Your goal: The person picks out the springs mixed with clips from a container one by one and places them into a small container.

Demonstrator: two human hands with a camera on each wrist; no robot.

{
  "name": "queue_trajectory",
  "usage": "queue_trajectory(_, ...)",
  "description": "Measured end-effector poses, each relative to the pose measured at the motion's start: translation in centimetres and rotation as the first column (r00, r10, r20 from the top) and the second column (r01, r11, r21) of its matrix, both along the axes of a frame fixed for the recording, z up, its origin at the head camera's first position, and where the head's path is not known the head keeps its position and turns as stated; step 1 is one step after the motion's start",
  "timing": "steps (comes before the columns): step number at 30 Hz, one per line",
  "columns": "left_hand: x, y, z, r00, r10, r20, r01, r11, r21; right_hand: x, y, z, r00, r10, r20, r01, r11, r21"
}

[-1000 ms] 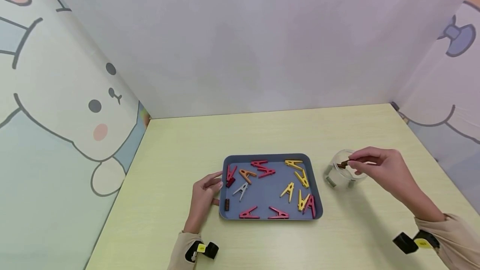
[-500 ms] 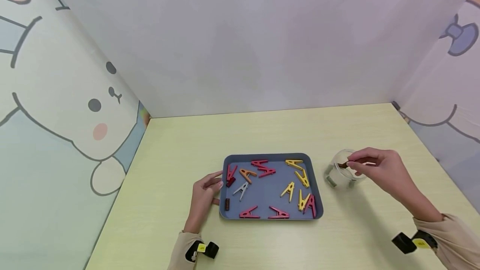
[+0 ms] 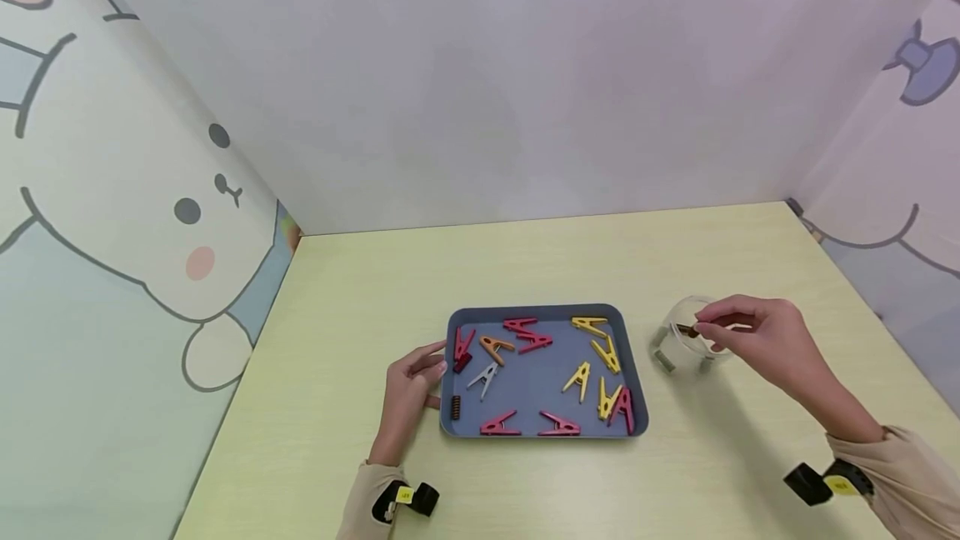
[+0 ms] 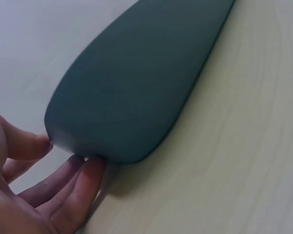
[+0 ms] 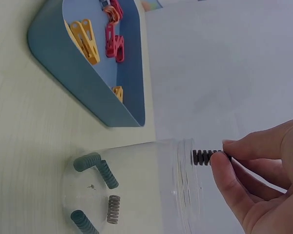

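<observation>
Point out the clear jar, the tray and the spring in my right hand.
Clear jar (image 5: pixel 141 183): right wrist view, on its see-through side wall.
Tray (image 3: pixel 528 382): head view, on a bare patch of its floor.
Spring (image 5: pixel 203 157): right wrist view, on its exposed coils.

Blue-grey rectangular tray (image 3: pixel 525 382): red plastic clips (image 3: pixel 564 428), yellow plastic clips (image 3: pixel 582 372), an orange plastic clip (image 3: pixel 492 346), a light-grey plastic clip (image 3: pixel 488 374), a dark-brown coil spring (image 3: pixel 455 407). Clear cylindrical jar (image 5: pixel 136 190): teal-green coil springs (image 5: pixel 87 161), a grey coil spring (image 5: pixel 114 209). Dark coil spring (image 5: pixel 201 157) at its mouth. Pale-yellow desk (image 3: pixel 375 282), faint wood grain.
</observation>
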State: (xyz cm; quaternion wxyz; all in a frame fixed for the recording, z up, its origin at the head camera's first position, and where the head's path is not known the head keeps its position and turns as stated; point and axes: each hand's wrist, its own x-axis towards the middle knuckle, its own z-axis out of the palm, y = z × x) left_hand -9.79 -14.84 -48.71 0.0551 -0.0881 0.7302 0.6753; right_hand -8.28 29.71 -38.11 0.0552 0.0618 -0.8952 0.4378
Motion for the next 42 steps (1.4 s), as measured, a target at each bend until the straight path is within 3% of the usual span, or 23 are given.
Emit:
queue_trajectory(26, 0.1, 0.1, 0.3, 1.0, 0.013, 0.003, -0.013, 1.0, -0.004, 0.3, -0.5, 0.7, 0.999, -0.015, -0.037, 0.015, 1.0, 0.011)
queue_trajectory(42, 0.2, 0.1, 0.1, 1.0, 0.012, -0.004, -0.012, 1.0, -0.007, 0.8, -1.7, 1.7, 0.997, 0.022, -0.079, -0.02, 0.999, 0.026)
